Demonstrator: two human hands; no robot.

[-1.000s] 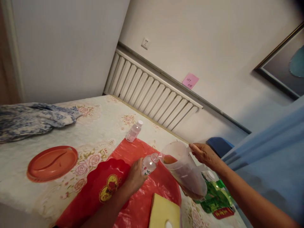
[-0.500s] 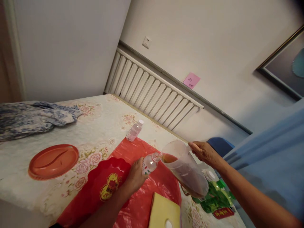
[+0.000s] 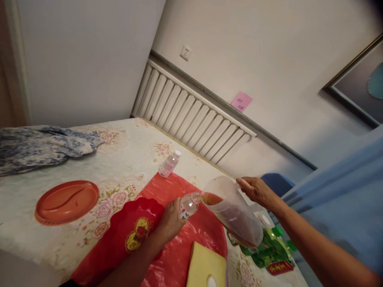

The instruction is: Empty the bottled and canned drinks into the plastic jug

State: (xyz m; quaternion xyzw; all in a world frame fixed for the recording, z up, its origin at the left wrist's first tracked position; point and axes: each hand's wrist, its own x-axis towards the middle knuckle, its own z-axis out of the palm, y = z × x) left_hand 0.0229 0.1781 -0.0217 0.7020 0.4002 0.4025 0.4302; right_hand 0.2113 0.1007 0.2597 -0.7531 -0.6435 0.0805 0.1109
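My left hand (image 3: 173, 220) is wrapped round a small clear plastic bottle (image 3: 187, 207) with a printed label, its open mouth leaning right. Fingers of my right hand (image 3: 255, 189) are closed on the handle of a translucent plastic pitcher (image 3: 239, 223), tilted to the left. Amber-brown liquid lies at the pitcher's lip and runs in a thin stream at the bottle's mouth. Below both, a red plastic sheet (image 3: 179, 255) covers part of the table. Left of my left hand is a red scalloped tray (image 3: 119, 223) with a yellow printed pattern.
A capped bottle (image 3: 169, 163) stands at the sheet's far edge. An orange-red oval lid or plate (image 3: 67, 203) and a blue-white cloth (image 3: 48, 147) lie left. Nearest me is a yellow box-like object (image 3: 206, 265); green packages (image 3: 266, 249) are at right. A radiator (image 3: 191, 115) runs behind the flowered tablecloth.
Almost nothing differs. The pitcher stays tilted at the bottle's mouth, and the stream looks slightly more amber there. Both hands keep their places.
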